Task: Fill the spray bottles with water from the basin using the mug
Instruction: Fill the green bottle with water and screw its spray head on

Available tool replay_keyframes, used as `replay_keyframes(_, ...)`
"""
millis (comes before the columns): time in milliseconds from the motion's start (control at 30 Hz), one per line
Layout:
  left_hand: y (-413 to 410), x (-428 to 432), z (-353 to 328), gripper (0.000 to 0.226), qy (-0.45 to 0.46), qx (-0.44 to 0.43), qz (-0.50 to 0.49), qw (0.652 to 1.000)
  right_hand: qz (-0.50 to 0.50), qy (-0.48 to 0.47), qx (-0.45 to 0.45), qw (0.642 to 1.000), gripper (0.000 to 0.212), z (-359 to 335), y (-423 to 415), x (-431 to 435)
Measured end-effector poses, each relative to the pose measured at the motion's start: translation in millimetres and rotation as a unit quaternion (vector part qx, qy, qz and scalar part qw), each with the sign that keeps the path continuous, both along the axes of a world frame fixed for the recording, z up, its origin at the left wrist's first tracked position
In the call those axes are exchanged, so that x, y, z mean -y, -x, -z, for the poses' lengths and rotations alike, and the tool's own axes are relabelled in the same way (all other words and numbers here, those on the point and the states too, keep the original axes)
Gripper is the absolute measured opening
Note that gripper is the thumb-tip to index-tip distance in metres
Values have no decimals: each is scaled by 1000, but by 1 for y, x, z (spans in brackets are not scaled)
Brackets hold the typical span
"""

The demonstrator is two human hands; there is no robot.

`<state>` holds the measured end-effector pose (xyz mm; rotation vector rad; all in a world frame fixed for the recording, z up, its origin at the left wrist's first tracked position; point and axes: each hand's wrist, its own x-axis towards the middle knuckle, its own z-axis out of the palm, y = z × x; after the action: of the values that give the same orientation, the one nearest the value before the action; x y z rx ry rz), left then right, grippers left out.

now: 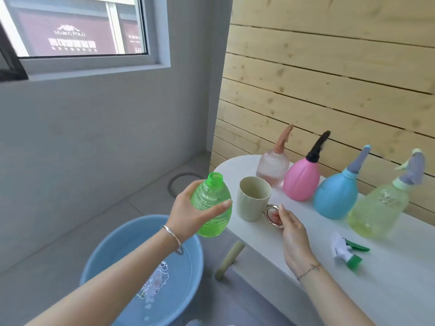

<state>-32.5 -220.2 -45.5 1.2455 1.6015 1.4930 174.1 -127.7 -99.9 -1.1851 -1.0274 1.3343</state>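
Now | L hand [188, 209] grips uncapped green bottle [211, 203] beside mug [251, 201] | R hand [294, 234] pinches mug handle | mug on table [353, 290]

Bare tabletop [306, 231] is left in front of the mug [253, 198]; behind it, passage is blocked by four spray bottles [302, 178].

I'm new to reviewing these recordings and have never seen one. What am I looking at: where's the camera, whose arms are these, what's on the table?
No machine here: a person wears one wide-angle camera on the head, looking down at their bare hands. The left hand holds an uncapped green bottle. A blue basin of water stands on the floor. The right hand pinches the handle of the beige mug, which stands on the white table. Also there: four capped spray bottles, clear pink, pink, blue, yellow-green, and a loose green-and-white spray head.
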Motion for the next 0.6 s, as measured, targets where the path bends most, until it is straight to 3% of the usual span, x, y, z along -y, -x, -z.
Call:
replay_keyframes(267, -33, -5, -1, 65, -2, -14, 38, 999, -64, 8, 58, 996, 21, -14, -13, 6)
replay_keyframes(433, -60, -8, -4, 71, -10, -30, 65, 997, -78, -142, 264, 951, 11, -36, -67, 9)
replay_keyframes(600, -94, -19, -2, 73, -7, -19, 110, 994, -42, -127, 401, 906, 4, -49, -148, 4)
